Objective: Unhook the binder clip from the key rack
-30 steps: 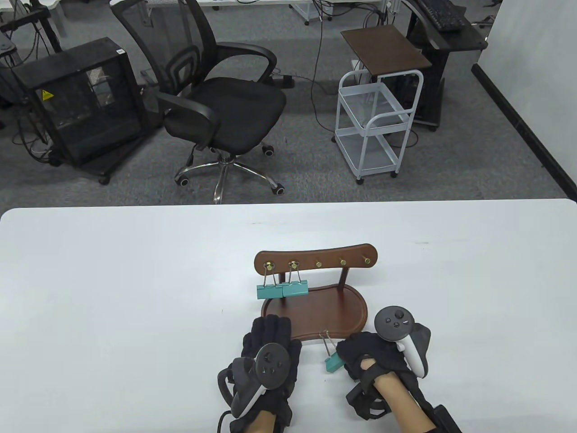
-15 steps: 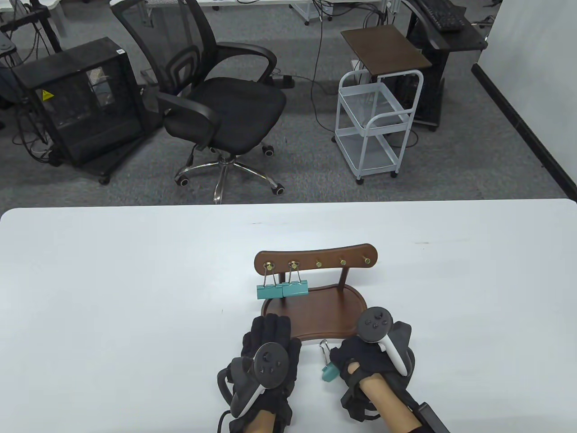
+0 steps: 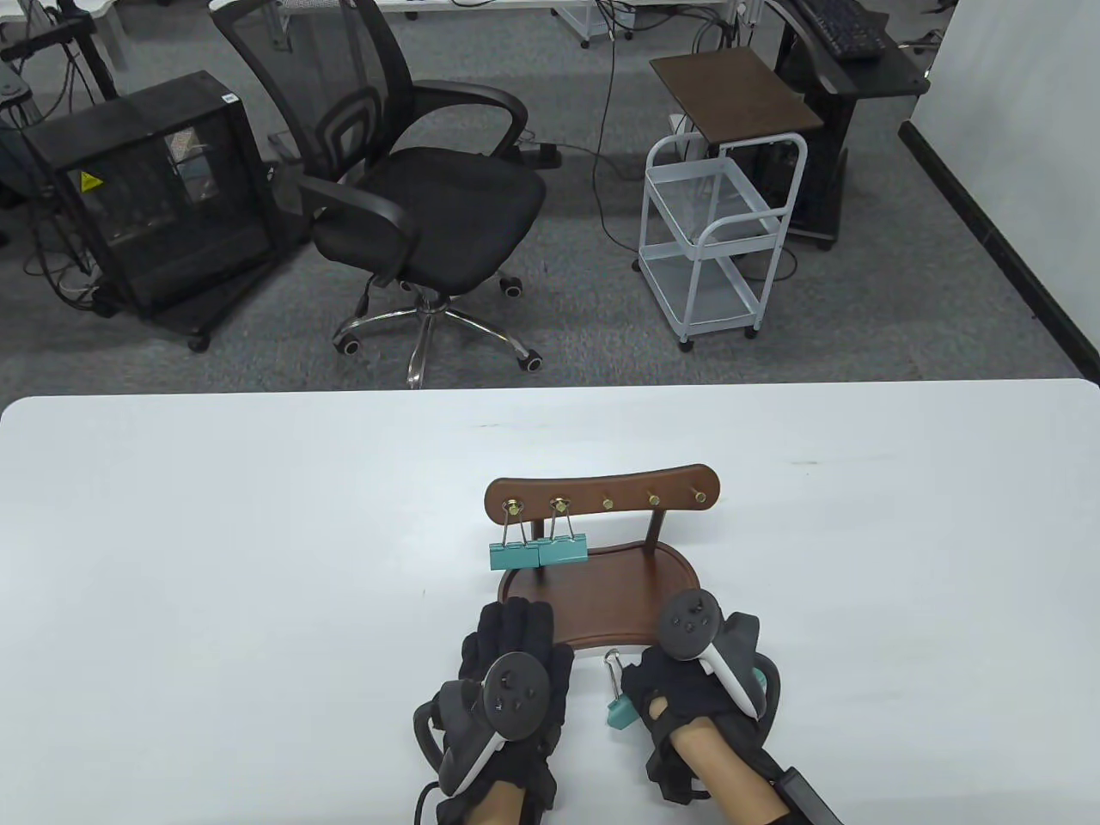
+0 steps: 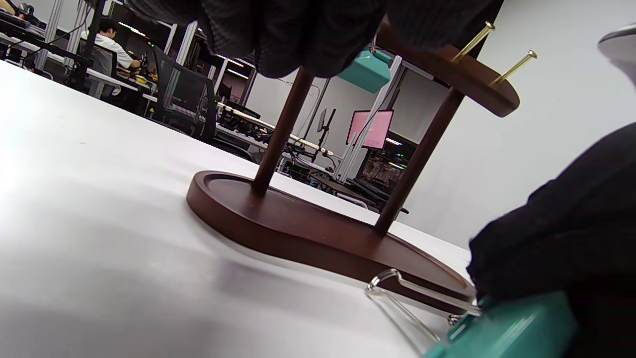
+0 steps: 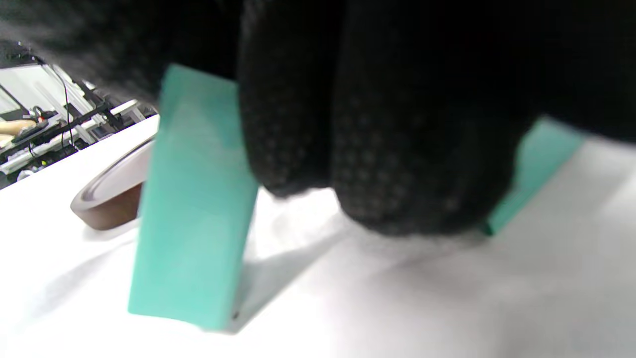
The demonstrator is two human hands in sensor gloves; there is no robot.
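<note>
The brown wooden key rack (image 3: 601, 494) stands mid-table on its oval base (image 3: 601, 593). Two teal binder clips (image 3: 539, 553) hang from its two left hooks. My right hand (image 3: 638, 698) holds a third teal binder clip (image 3: 620, 712) just in front of the base, low at the table, with its wire handle (image 3: 613, 666) pointing away. In the right wrist view my fingers (image 5: 397, 149) wrap this clip (image 5: 194, 199). My left hand (image 3: 516, 619) lies flat with its fingers on the base's front left rim. The held clip also shows in the left wrist view (image 4: 507, 328).
Three bare brass hooks (image 3: 653, 498) stick out on the rack's right side. A teal sliver (image 3: 760, 679) shows behind my right hand; I cannot tell what it is. The white table (image 3: 215, 559) spreads to both sides. An office chair (image 3: 430, 206) and a cart (image 3: 713, 232) stand beyond it.
My right hand has moved left and a little toward me with the binder clip, bringing it down to the table. My left hand has not moved.
</note>
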